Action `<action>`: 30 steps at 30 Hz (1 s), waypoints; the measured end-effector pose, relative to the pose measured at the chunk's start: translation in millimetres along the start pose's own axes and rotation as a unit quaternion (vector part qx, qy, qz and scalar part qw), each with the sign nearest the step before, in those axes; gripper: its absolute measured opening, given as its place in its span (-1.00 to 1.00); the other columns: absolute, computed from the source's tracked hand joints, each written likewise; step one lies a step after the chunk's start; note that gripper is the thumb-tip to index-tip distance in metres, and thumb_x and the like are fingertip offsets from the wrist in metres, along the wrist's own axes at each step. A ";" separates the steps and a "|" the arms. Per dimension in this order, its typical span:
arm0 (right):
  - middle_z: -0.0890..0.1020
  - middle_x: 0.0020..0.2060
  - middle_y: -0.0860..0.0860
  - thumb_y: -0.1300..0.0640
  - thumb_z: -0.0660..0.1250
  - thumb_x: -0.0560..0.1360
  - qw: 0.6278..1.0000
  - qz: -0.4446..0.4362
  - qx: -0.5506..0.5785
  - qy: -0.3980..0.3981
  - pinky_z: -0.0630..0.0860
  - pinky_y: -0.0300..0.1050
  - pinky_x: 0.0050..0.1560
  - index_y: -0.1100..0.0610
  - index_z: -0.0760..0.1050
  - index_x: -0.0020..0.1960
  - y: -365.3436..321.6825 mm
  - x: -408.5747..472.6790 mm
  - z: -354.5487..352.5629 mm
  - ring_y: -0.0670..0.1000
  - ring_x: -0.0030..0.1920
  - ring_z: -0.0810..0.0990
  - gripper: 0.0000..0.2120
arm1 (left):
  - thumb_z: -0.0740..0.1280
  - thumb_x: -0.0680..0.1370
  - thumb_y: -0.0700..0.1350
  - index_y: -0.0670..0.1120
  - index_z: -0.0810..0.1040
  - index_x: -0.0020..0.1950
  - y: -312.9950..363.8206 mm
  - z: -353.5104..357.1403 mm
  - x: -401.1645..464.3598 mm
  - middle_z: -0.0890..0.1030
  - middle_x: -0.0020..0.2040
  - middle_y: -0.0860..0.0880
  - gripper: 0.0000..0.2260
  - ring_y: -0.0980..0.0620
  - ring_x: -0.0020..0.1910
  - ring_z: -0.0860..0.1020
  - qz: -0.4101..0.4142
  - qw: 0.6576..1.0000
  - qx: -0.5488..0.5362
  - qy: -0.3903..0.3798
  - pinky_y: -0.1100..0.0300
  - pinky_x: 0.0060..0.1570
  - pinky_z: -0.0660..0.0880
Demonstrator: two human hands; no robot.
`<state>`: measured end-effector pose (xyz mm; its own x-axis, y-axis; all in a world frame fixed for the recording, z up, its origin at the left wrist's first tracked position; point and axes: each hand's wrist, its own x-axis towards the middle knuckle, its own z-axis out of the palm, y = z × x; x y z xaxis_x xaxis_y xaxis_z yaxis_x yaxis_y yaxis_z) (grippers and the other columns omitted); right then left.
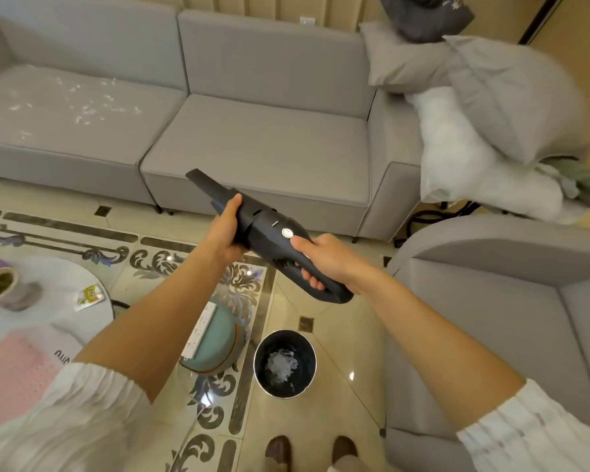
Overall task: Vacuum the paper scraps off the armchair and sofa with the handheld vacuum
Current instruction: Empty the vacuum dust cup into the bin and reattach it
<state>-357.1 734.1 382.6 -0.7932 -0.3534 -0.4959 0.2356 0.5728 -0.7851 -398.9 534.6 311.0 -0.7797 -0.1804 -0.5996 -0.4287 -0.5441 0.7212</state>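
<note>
Holding: both hands grip a black handheld vacuum in the air above the tiled floor, in front of the sofa.
Right hand: the right hand has its fingers wrapped through the loop handle at the rear of the vacuum, thumb lying on top just beside the round white button.
Left hand: the left hand is curled round the front section of the body, thumb up along the near side, fingers hidden behind it.
Nozzle: the narrow nozzle points up and to the left, toward the sofa.
Sofa: a grey sofa runs across the top; its left seat cushion carries scattered white paper scraps, well apart from the vacuum.
Armchair: a grey armchair stands at the right, just beside the right forearm.
Bin: a round dark bin sits on the floor below the hands, with a heap of white scraps inside.
Pillows: grey and white pillows are piled at the right end of the sofa.
Table: a round white table at the left holds a small packet and other items too blurred to tell.
Stool: a teal round stool with a white power strip on it stands next to the bin.
</note>
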 end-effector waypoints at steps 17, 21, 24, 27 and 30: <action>0.56 -0.38 0.06 -0.10 0.12 0.64 0.992 -0.102 -0.079 0.002 0.47 -0.27 -0.43 0.14 0.44 -0.16 5.4 116.0 -175.7 -0.05 -0.48 0.50 -0.64 | 0.44 0.43 0.17 -0.08 0.48 0.32 51.4 155.7 99.4 0.61 0.21 -0.14 -0.45 -0.18 0.17 0.60 0.029 0.998 -0.048 0.011 -0.14 0.11 0.56; 0.60 -0.38 0.06 -0.13 0.12 0.63 0.979 -0.131 -0.155 0.005 0.51 -0.21 -0.33 0.18 0.46 -0.15 1.7 156.1 -231.0 -0.03 -0.49 0.55 -0.58 | 0.36 0.49 0.12 -0.13 0.54 0.16 71.2 207.3 128.6 0.66 0.06 -0.14 -0.62 -0.14 0.06 0.62 0.057 0.994 -0.089 0.005 -0.07 0.06 0.57; 0.63 -0.34 0.08 -0.14 0.14 0.61 0.974 -0.148 -0.172 -0.001 0.56 -0.16 -0.29 0.20 0.49 -0.11 -4.6 186.9 -266.4 -0.03 -0.47 0.58 -0.58 | 0.27 0.52 0.05 -0.15 0.54 0.17 86.7 227.6 149.2 0.65 0.08 -0.14 -0.66 -0.14 0.08 0.60 0.072 0.989 -0.123 -0.028 -0.07 0.16 0.50; 0.65 -0.29 0.12 -0.16 0.15 0.60 0.966 -0.179 -0.187 0.007 0.59 -0.05 -0.21 0.19 0.50 -0.08 -9.4 200.8 -275.1 -0.03 -0.46 0.58 -0.59 | 0.46 0.41 0.15 -0.11 0.41 0.38 95.0 229.1 160.8 0.56 0.28 -0.15 -0.37 -0.18 0.21 0.55 0.069 0.995 -0.068 0.034 -0.15 0.17 0.52; 0.63 -0.29 0.10 -0.14 0.17 0.60 0.960 -0.196 -0.197 -0.008 0.59 -0.03 -0.19 0.14 0.47 -0.12 -14.9 218.8 -278.1 -0.03 -0.45 0.58 -0.64 | 0.49 0.38 0.21 -0.09 0.40 0.34 106.0 236.9 172.8 0.57 0.20 -0.14 -0.35 -0.18 0.16 0.56 0.061 0.991 -0.068 0.097 -0.15 0.15 0.53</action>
<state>-690.3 853.9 388.9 -0.7682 -0.6088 -0.1981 -0.3135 0.6275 -0.7127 -687.2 639.8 366.0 -0.7140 -0.3989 -0.5754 -0.2604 -0.6116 0.7471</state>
